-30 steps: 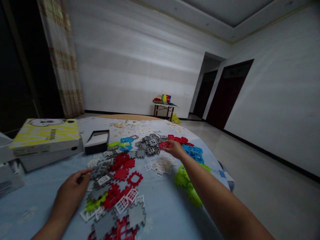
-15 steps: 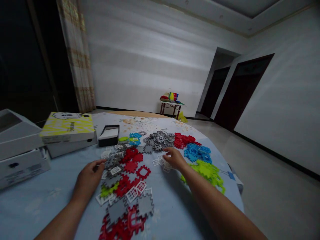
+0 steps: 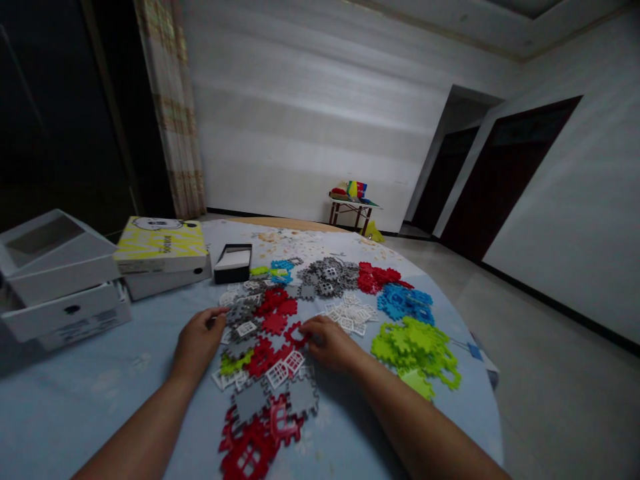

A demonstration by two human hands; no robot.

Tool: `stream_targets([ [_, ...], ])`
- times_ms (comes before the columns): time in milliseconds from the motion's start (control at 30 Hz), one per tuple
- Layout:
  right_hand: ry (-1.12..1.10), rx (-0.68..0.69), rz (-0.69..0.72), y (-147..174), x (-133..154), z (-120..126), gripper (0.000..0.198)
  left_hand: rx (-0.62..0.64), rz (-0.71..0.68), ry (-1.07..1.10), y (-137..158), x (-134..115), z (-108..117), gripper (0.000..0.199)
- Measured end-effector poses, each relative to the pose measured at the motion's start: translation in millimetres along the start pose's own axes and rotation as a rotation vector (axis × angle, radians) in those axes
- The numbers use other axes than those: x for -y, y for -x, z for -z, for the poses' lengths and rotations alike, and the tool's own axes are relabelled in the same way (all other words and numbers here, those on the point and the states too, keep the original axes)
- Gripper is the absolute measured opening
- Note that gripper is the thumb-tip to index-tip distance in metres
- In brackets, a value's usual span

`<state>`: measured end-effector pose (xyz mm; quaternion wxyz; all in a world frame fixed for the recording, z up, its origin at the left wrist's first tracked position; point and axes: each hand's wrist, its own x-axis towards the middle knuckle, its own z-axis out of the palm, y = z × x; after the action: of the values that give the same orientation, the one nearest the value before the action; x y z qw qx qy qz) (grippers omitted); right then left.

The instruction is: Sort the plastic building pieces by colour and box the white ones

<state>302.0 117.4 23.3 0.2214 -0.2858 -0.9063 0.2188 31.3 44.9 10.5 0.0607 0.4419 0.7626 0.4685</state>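
Currently: right hand [image 3: 326, 341] is touching red frame [image 3: 291, 331], left hand [image 3: 199, 339] is resting left of it; grips unclear; rim-pinching is probably serving best.

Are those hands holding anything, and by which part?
The right hand is at the right edge of a red frame piece; whether it grips it cannot be told. The left hand is beside grey pieces, with no hold visible.
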Motion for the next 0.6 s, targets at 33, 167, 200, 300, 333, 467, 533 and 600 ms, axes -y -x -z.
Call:
stream_targets([
  [33, -0.019, 0.006, 0.018, 2, 0, 0, 0.038, 0.001, -0.004, -0.003, 0, 0, 0, 0.041],
  [167, -0.025, 0.081, 0.100, 9, 7, 3, 0.035, 0.013, 0.012, -0.019, 0, 0, -1, 0.043],
  [200, -0.014, 0.106, 0.116, 10, 10, 4, 0.034, 0.016, 0.016, -0.021, -1, 0, -1, 0.044],
  [300, 0.010, 0.162, 0.128, 11, 17, 7, 0.029, 0.013, 0.014, -0.024, -1, 2, -1, 0.045],
  [333, 0.014, 0.170, 0.117, 10, 18, 8, 0.028, 0.010, 0.012, -0.024, -2, 2, -1, 0.045],
  [467, -0.021, 0.128, 0.028, 9, 15, 5, 0.027, 0.006, 0.014, -0.019, -3, 4, -2, 0.044],
  [533, -0.099, 0.100, -0.033, 9, 11, 4, 0.018, 0.009, 0.016, -0.012, -3, 5, -3, 0.043],
  [600, -0.192, 0.055, -0.094, 8, 6, 8, 0.009, 0.010, 0.020, -0.005, -3, 5, -3, 0.043],
])
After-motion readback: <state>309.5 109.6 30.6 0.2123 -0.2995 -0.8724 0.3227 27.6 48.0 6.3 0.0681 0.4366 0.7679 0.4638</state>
